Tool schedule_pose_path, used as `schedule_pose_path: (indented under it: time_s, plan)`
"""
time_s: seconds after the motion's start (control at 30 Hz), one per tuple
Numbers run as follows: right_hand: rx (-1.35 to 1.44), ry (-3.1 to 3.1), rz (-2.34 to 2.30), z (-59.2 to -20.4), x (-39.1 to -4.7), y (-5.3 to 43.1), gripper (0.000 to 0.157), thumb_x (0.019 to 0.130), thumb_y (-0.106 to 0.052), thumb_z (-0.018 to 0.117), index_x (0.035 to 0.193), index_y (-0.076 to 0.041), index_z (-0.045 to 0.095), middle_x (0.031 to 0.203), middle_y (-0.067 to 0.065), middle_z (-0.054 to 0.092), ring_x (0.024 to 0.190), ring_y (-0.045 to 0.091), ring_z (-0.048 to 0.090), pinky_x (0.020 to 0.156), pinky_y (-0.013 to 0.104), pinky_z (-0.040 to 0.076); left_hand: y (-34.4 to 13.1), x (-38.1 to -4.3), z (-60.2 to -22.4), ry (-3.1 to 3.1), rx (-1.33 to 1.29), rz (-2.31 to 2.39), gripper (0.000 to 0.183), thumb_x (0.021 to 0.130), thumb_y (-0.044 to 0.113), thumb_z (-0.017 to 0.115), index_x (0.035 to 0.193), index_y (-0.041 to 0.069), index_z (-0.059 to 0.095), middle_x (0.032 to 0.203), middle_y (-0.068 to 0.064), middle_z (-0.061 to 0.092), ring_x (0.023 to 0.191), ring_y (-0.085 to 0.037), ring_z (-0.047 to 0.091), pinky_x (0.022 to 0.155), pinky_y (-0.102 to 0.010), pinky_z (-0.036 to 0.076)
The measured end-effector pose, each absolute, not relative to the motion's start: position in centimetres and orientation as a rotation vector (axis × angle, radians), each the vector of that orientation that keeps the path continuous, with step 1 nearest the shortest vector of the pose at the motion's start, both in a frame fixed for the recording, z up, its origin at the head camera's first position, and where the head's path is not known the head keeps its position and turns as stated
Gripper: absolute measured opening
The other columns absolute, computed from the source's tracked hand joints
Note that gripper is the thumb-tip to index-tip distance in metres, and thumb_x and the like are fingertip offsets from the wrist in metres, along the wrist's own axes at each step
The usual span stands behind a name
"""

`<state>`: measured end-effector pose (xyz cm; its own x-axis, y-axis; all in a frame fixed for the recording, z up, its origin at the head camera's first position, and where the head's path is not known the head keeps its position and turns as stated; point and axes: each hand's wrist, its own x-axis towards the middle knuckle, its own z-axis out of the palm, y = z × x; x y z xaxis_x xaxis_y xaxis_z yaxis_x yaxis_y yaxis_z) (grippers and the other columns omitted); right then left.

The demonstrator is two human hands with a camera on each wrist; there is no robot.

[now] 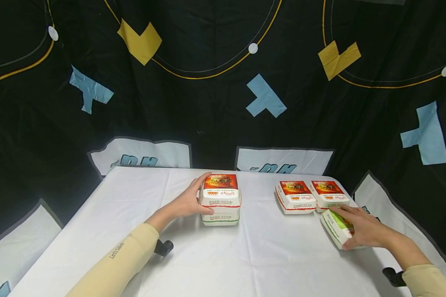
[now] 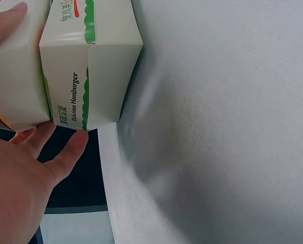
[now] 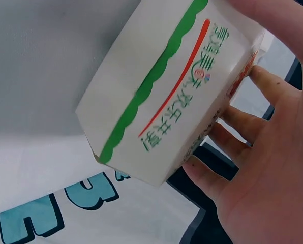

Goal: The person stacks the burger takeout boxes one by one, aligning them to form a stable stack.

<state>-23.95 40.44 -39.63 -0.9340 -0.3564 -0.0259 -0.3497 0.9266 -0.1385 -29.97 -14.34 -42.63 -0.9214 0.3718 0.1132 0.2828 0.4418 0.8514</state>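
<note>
Okay, on my feed the hands are well apart, each clamped on its own cartons. Mid-table, the left hand (image 1: 187, 203) grips a two-high stack from its left side, thumb across the front, fingers behind: a red-topped upper box (image 1: 220, 192) sitting on a green-trimmed lower box (image 1: 221, 218). From the wrist I see fingertips reaching that lower one too. Over on the right, the right hand (image 1: 368, 227) spans a green-topped box (image 1: 334, 230) at the white table's (image 1: 267, 251) right side, thumb near, fingers beyond; whether its base is lifted, I can't tell. Just behind it stands a red-topped box (image 1: 328, 198), with its twin (image 1: 295, 200) beside it. These look like thin folded card to me: probably light, stiff at the folds, soft mid-panel, slightly slick where they shine. I'd take opposite walls close to the corners, gently, never squeezing the lid, and on the stack I'd span the seam, because the upper box could skate.
</note>
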Motion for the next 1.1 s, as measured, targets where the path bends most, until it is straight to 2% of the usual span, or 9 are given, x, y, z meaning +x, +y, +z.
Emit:
schedule_pose_path:
  time_s: [0.13,0.47,0.8,0.93,1.1]
  plan:
    - [-0.538,3.018,-0.172,-39.51,-23.71,40.50,0.107,0.057,-0.040,0.093,0.150,-0.019,0.045,0.151,0.024,0.040,0.125,0.051,0.039,0.087,0.073,0.044,-14.36,-30.00,-42.68,2.590,0.593,1.501,0.120,0.068,0.031,0.094,0.158,0.039,0.015,0.158,-0.005,0.027,0.137,-0.026,0.038,0.101,-0.045,0.052]
    - [-0.505,3.011,-0.108,-39.85,-23.81,40.80,0.110,0.056,-0.030,0.095,0.152,-0.021,0.041,0.151,0.025,0.038,0.126,0.054,0.036,0.088,0.076,0.041,-14.37,-29.92,-42.52,2.584,0.596,1.504,0.120,0.068,0.030,0.094,0.158,0.038,0.016,0.157,-0.005,0.027,0.136,-0.026,0.038,0.100,-0.044,0.053]
    - [-0.497,3.057,-0.062,-40.26,-23.76,40.81,0.107,0.057,-0.035,0.094,0.150,-0.020,0.044,0.145,0.026,0.045,0.124,0.054,0.038,0.087,0.082,0.036,-14.30,-30.02,-42.57,2.583,0.595,1.502,0.121,0.068,0.032,0.094,0.160,0.032,0.015,0.157,-0.005,0.027,0.136,-0.026,0.038,0.100,-0.045,0.052]
    - [-0.497,3.064,-0.077,-40.45,-23.60,40.82,0.107,0.058,-0.038,0.093,0.150,-0.021,0.043,0.145,0.026,0.044,0.124,0.052,0.037,0.086,0.079,0.038,-14.31,-30.07,-42.64,2.580,0.595,1.505,0.121,0.068,0.032,0.094,0.160,0.034,0.015,0.158,-0.005,0.027,0.136,-0.026,0.038,0.101,-0.045,0.052]
    - [-0.523,3.065,-0.140,-40.40,-23.31,40.87,0.108,0.057,-0.032,0.092,0.151,-0.022,0.040,0.145,0.026,0.040,0.123,0.050,0.038,0.080,0.069,0.048,-14.33,-30.09,-42.64,2.578,0.599,1.509,0.120,0.068,0.031,0.094,0.159,0.038,0.015,0.157,-0.005,0.027,0.135,-0.025,0.039,0.103,-0.044,0.051]
